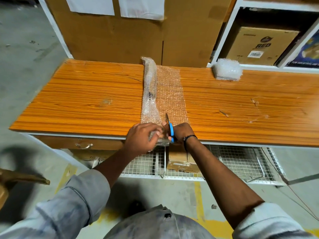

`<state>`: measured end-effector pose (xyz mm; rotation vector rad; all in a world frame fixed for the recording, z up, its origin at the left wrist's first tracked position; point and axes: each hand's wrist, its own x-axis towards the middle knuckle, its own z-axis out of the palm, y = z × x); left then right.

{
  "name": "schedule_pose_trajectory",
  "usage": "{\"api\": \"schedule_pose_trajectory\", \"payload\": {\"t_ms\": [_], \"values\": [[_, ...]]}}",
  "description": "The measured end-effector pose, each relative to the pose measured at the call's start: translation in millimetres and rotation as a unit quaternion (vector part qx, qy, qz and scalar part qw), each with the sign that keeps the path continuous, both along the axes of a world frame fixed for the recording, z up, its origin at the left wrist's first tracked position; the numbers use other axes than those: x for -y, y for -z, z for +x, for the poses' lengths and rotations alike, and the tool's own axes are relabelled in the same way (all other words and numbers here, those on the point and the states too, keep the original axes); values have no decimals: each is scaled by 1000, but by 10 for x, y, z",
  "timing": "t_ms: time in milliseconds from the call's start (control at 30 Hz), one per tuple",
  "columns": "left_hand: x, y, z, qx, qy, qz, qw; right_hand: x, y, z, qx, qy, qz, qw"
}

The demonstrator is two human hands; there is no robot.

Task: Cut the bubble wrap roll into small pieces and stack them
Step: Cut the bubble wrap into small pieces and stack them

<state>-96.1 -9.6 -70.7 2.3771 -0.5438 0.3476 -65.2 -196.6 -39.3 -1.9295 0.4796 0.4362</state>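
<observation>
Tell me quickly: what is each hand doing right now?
Left hand: grips the near end of the bubble wrap roll at the table edge.
Right hand: holds the blue-handled scissors, blades pointing forward.

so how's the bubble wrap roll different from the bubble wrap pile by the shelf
The roll stretches long across the table, partly unrolled into a flat sheet; the pile is a short, thick block. The roll's sheet shows the wood through it; the pile looks white. The left hand grips the roll's near end and the right hand holds scissors at it; the pile sits untouched. Both are bubble wrap on the same table.
</observation>
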Motion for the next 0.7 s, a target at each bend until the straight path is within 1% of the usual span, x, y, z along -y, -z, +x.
{"api": "schedule_pose_trajectory", "payload": {"t_ms": [33,100,200,367,400,500,567,700], "values": [[24,-36,72,5,-21,-4,1000,6,1,5,-4,1,7,1000],[85,-112,263,12,-59,19,998,18,2,8,-17,-4,18,1000],[197,-165,585,4,-75,64,995,31,8,3,-19,-3,21,1000],[312,-127,926,-48,-94,141,984,-22,15,-16,-1,9,13,1000],[314,-110,952,-59,-95,148,983,-27,-12,-23,0,16,25,1000],[296,-39,985,-66,-99,140,983,-22,-59,-13,-11,31,65,997],[274,14,993,-56,-101,124,986,-50,-101,5,-14,30,61,998],[217,99,999,-58,-97,84,990,-124,-99,157,-4,26,10,1000]]}}
